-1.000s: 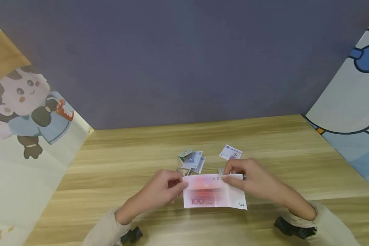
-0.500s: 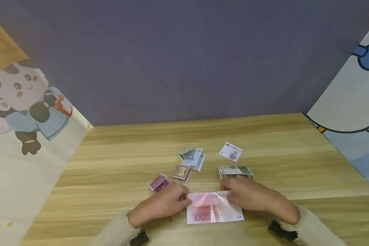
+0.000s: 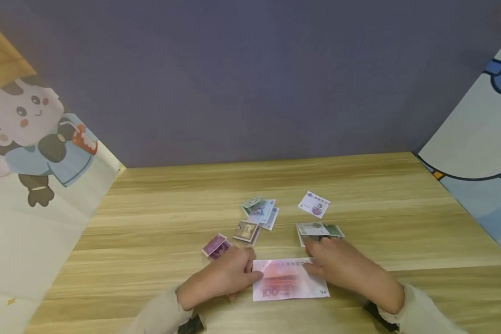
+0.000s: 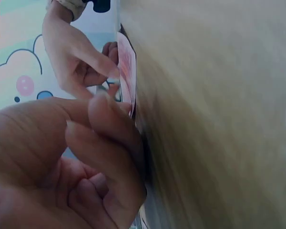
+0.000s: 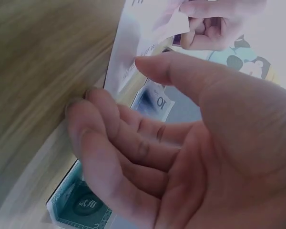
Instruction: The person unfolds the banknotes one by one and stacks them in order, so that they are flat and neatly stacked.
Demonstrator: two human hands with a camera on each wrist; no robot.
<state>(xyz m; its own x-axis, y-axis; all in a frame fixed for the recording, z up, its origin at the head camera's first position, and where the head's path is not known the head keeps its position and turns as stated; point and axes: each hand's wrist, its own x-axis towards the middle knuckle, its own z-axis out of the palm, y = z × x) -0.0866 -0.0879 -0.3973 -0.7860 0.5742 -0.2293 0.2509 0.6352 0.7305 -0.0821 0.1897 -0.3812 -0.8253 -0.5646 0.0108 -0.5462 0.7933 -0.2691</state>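
Note:
A pink 100 banknote (image 3: 290,280) lies spread flat on the wooden table, close to the person. My left hand (image 3: 225,273) holds its left edge, the thumb over the note and the other fingers curled. At its upper right, my right hand (image 3: 338,264) touches the note with the thumb tip. In the right wrist view, a gap parts that thumb from the loosely bent right fingers (image 5: 97,143). Just beyond the right hand is a folded green-grey banknote (image 3: 313,228), partly covered by the fingers. A folded purple banknote (image 3: 215,246) lies beside the left hand.
Farther back are a brown folded note (image 3: 245,231), overlapping blue notes (image 3: 262,211) with a green one (image 3: 251,203), and a violet 5 note (image 3: 314,204). A dark panel (image 3: 267,83) rises behind the table (image 3: 150,204); cartoon-printed walls flank it.
Both hands have lowered the pink banknote toward the person and onto the table. The purple, brown and green-grey notes have come into fuller view. Over the last half second little has moved.

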